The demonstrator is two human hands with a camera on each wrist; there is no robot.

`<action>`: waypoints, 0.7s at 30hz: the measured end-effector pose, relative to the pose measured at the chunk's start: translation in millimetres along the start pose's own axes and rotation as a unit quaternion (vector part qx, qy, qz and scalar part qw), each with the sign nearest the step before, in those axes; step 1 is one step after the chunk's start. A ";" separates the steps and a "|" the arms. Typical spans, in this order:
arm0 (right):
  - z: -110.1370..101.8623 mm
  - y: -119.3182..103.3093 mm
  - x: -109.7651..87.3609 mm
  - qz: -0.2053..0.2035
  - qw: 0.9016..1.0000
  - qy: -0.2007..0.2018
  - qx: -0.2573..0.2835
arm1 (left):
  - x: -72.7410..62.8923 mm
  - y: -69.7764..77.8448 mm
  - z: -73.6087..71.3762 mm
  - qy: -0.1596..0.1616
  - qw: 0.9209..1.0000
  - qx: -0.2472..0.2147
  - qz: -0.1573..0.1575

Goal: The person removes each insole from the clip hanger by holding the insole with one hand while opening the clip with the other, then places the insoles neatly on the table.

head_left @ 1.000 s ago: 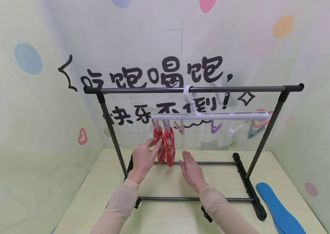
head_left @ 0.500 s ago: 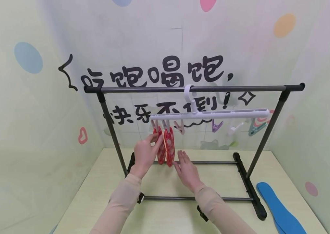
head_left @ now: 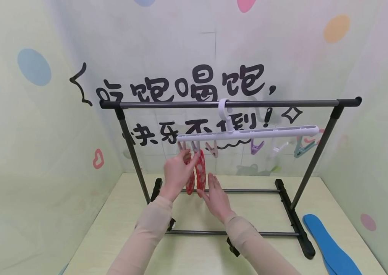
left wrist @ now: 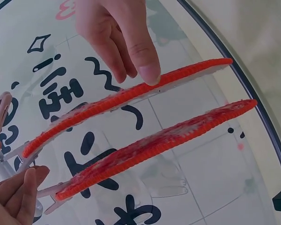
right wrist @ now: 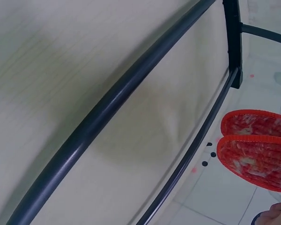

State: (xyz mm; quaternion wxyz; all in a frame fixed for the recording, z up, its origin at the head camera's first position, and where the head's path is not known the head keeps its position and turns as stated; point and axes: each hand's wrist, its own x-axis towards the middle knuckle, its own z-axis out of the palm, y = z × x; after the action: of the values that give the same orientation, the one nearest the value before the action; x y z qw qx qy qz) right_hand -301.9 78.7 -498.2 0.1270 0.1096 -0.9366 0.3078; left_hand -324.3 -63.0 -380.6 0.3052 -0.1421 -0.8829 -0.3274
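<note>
Now, centre frame in the head view, two red insoles (head_left: 201, 173) are hung from clips (head_left: 195, 147), long axes near vertical, free ends downward; one's touched by the straight-fingered right hand's (head_left: 217, 199) thumb. Whether anything's pinched by the left hand (head_left: 177, 173) can't be told.

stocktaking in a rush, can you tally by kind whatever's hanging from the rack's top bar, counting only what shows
lilac hanger: 1
clothes pegs: 6
red insoles: 2
total: 9
</note>
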 end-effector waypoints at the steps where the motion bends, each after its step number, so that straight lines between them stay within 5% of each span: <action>1: 0.1 -0.7 1.3 0.002 1.000 0.001 0.003 | 1.3 0.9 0.4 -0.002 1.000 -0.001 -0.002; 8: 5.1 -2.1 8.6 0.015 1.000 -0.011 0.018 | 8.5 2.2 2.6 -0.009 0.999 -0.008 -0.032; 21: 9.5 0.5 11.9 0.000 0.999 -0.005 0.038 | 17.7 3.4 10.2 0.005 0.998 -0.039 -0.040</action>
State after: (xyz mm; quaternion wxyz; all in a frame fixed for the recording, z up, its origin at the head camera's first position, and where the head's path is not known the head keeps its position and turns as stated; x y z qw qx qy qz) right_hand -314.9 71.8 -502.2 0.1181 0.1157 -0.9249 0.3424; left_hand -341.0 -52.8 -373.8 0.2902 -0.1171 -0.8731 -0.3738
